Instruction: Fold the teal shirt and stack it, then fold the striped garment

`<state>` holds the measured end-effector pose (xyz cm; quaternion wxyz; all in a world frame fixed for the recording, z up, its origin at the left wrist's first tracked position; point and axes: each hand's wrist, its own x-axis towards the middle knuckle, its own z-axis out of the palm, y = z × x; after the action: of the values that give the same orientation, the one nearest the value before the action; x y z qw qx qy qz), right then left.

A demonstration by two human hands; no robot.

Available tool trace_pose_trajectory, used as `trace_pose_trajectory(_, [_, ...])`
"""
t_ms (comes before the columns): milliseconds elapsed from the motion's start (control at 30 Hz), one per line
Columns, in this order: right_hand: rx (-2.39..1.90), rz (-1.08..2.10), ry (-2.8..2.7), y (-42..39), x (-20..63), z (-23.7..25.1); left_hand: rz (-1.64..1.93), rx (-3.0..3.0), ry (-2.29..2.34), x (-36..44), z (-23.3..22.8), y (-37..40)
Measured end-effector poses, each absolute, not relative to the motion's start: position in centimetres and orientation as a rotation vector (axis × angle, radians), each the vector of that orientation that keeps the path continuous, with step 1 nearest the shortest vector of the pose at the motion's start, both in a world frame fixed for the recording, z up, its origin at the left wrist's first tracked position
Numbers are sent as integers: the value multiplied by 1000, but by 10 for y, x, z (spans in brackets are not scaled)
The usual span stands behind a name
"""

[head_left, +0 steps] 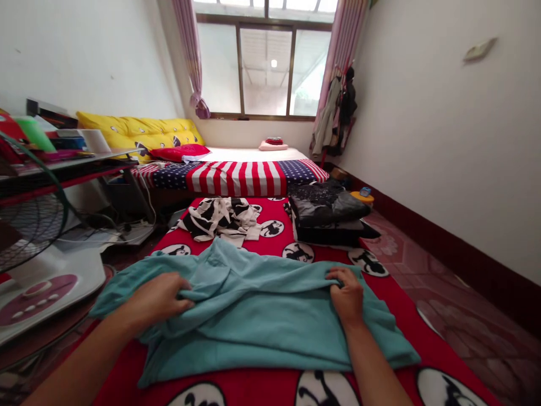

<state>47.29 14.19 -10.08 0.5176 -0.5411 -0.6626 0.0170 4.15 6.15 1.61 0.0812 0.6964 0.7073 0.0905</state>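
A teal garment lies spread across a red blanket with black-and-white cartoon patches. My left hand grips a bunched fold at the garment's left side. My right hand pinches the cloth near its right upper edge. Both forearms reach in from the bottom of the view. Just beyond the teal garment sits a crumpled black-and-white patterned garment.
A black bag on a folded dark stack sits at the right of the blanket. Farther back is a bed with a stars-and-stripes cover, yellow cushions and a red pillow. A fan and cluttered shelf stand left; tiled floor runs right.
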Motion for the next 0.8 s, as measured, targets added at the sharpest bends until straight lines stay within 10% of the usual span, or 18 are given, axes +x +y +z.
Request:
trace_pose_trajectory(500, [-1639,-301,-1398,116,489,-77,725,2500,1805,133,-93,87])
trace_pose_trajectory(800, [-1653,107,-937,137,536,-104,711,2547,1715,134,-89,85])
